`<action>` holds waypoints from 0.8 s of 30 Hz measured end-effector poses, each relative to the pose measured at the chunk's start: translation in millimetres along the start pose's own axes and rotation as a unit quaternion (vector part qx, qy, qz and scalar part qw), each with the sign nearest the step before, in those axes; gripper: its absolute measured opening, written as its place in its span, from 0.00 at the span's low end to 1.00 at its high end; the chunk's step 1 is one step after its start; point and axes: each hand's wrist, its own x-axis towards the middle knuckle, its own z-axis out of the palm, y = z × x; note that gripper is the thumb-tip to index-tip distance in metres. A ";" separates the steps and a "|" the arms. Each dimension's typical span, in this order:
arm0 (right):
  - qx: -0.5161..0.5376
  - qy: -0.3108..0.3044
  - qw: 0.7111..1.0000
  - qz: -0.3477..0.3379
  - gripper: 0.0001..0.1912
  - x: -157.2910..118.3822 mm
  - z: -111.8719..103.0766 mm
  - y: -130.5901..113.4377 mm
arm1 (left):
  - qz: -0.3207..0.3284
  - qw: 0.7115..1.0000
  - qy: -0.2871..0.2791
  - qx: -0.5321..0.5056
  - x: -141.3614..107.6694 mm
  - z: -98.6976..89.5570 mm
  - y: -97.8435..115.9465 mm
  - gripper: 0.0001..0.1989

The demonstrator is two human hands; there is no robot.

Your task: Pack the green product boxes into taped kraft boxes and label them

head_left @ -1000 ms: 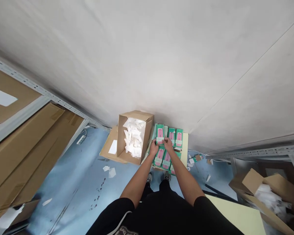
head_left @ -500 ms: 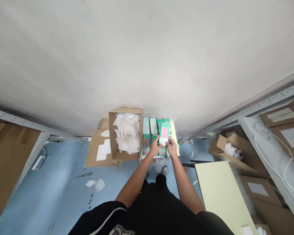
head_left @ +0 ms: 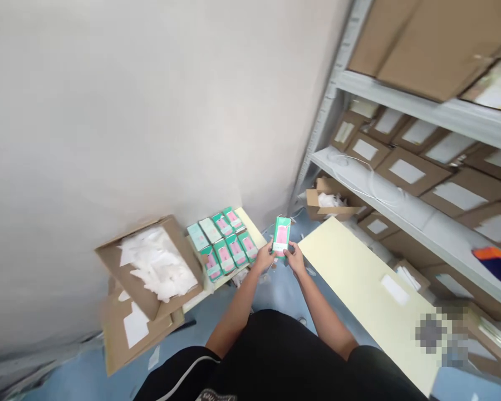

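Both hands hold one small green box (head_left: 281, 234) with a pink front panel, upright in front of my body. My left hand (head_left: 265, 257) grips its lower left edge, and my right hand (head_left: 294, 258) grips the lower right edge with the thumb on the front. To the left, several similar green and pink boxes (head_left: 224, 255) stand in two rows on a pale yellow table (head_left: 254, 226). Two paler boxes are among them, one of them a whitish box (head_left: 209, 229). The print on the held box is too small to read.
An open cardboard carton (head_left: 187, 262) full of white wrapping (head_left: 161, 264) stands left of the rows. A long pale yellow tabletop (head_left: 359, 278) lies to the right. Beyond it, a metal shelf (head_left: 379, 189) holds several labelled cartons. An open carton (head_left: 315, 206) sits near the shelf's foot.
My view has swung to the right, bringing the shelf and long tabletop in. The held box has moved away from above the rows to their right, over the floor gap.
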 end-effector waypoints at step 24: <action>0.116 0.248 0.960 0.057 0.19 -69.3 -330.0 45.4 | -0.119 0.944 -0.295 0.082 40.9 334.4 33.1 0.30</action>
